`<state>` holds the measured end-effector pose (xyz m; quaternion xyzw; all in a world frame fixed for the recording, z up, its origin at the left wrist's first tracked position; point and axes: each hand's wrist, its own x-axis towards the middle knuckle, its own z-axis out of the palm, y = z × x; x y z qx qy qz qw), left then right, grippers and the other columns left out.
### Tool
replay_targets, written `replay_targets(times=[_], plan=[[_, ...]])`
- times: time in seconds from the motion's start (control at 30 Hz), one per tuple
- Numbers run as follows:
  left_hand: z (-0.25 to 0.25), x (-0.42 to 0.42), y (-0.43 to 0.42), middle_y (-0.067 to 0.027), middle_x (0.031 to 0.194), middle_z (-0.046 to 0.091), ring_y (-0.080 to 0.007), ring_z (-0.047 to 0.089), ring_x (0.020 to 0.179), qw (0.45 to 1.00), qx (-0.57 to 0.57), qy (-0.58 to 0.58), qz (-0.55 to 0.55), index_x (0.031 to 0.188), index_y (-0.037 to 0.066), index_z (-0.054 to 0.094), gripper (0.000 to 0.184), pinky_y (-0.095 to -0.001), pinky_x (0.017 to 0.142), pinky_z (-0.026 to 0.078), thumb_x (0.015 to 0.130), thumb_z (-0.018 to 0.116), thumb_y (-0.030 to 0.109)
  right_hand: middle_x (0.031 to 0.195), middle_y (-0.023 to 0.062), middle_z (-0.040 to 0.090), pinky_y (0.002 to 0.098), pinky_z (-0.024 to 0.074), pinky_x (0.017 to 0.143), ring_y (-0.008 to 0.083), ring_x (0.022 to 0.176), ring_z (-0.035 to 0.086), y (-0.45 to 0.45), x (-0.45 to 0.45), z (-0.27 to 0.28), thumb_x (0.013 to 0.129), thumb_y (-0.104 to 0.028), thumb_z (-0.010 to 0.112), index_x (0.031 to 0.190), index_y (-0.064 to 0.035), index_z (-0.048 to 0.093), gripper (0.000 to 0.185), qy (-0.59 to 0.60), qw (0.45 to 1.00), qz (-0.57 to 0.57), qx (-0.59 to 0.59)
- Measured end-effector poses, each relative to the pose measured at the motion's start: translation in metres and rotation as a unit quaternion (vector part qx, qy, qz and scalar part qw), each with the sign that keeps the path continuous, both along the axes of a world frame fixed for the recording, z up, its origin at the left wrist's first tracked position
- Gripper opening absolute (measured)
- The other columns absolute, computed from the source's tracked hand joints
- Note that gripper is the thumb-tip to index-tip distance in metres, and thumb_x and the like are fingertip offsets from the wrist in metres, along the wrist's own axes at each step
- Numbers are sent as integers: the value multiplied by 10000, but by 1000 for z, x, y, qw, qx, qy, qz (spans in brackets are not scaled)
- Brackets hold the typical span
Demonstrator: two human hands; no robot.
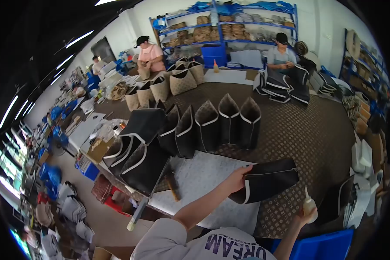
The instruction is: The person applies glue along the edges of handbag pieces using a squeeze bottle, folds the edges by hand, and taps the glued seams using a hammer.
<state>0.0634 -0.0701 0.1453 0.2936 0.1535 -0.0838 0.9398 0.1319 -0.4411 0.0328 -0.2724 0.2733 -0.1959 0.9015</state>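
Black bag [273, 178], over the right edge of the white sheet [203, 173], looks light and semi-stiff, best gripped by its pale-trimmed end, where the left hand [236, 179] pinches it; right of the sheet, the right hand [310, 216] wraps a bottle [308, 204].

So there's just the one head cam, looking forward and down over the big patterned table [307, 130], near edge closest, shelves [229, 30] sitting far behind.

Our desk [286, 130] has a dark brown surface with small light motifs. On it we see a white sheet [203, 173], a brown tool [172, 187], upright black bags [207, 130] and, farther off, beige bags [184, 82].
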Motion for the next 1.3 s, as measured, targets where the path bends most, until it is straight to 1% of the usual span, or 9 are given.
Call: replay_targets(times=[0.13, 0.2, 0.37, 0.47, 0.53, 0.57, 0.67, 1.0, 1.3], plan=[[-24, -56, 30, -186, 1171, 634, -327, 615, 1073, 983, -152, -35, 96, 1180, -53, 560, 377, -448, 1004, 449, 953, 496, 241, 1076, 114, 617, 300, 547, 742, 222, 931, 631, 118, 19, 72, 766, -548, 758, 1222, -42, 533, 717, -6, 994, 102, -49], [-14, -75, 33, -197, 1152, 651, -362, 615, 1066, 977, -183, -40, 100, 1142, -68, 585, 390, -471, 1023, 433, 921, 488, 239, 1116, 111, 606, 308, 547, 736, 222, 963, 625, 129, 68, 23, 780, -556, 738, 1258, -46, 519, 733, -73, 961, 268, -4], [-28, -102, 48, -233, 1230, 620, -378, 586, 1144, 960, -222, -155, 74, 1178, -110, 570, 450, -471, 1056, 410, 886, 449, 209, 1163, 101, 613, 341, 551, 875, 241, 1083, 602, 217, 63, 85, 827, -535, 706, 1279, -65, 532, 675, -17, 959, 281, -14], [-37, -132, 53, -248, 1525, 310, -377, 319, 1411, 944, -185, -257, 97, 1476, -83, 247, 907, -464, 1186, 221, 708, 588, 258, 1170, 93, 615, 371, 578, 819, 269, 1026, 628, 248, 47, 98, 870, -420, 704, 1265, -72, 526, 555, -61, 937, 344, -6], [-30, -152, 46, -238, 1562, 228, -374, 241, 1447, 934, -167, -299, 101, 1503, -63, 166, 1008, -460, 1202, 180, 653, 614, 240, 1173, 84, 610, 384, 588, 748, 271, 1030, 624, 265, 32, 91, 861, -318, 738, 1256, -94, 529, 500, -74, 926, 370, 13], [-18, -154, 41, -206, 1572, 227, -353, 239, 1452, 931, -142, -328, 71, 1508, -44, 176, 921, -445, 1204, 187, 733, 606, 206, 1164, 79, 605, 383, 589, 718, 258, 1030, 616, 274, 20, 104, 854, -305, 749, 1255, -97, 519, 507, -53, 928, 369, 7], [20, -140, 29, -175, 1564, 263, -323, 272, 1445, 951, -250, -76, 164, 1495, -23, 256, 767, -413, 1196, 232, 824, 576, 163, 1188, 54, 585, 395, 575, 763, 237, 1063, 596, 293, -2, 113, 839, -354, 755, 1263, -171, 497, 529, -3, 908, 418, 11], [31, -133, 25, -171, 1548, 291, -321, 292, 1431, 947, -241, -151, 151, 1485, -14, 281, 738, -419, 1189, 238, 837, 579, 173, 1268, 64, 491, 397, 588, 790, 225, 1124, 558, 334, -32, 145, 811, -312, 790, 1309, -141, 367, 676, -95, 884, 458, -26], [37, -142, 31, -167, 1533, 316, -319, 311, 1419, 951, -220, -165, 145, 1477, -6, 303, 711, -424, 1183, 244, 849, 581, 181, 1361, 133, 345, 458, 545, 882, 278, 1202, 465, 362, -53, 130, 827, -261, 779, 1402, -119, 195, 831, -144, 930, 313, -129]])
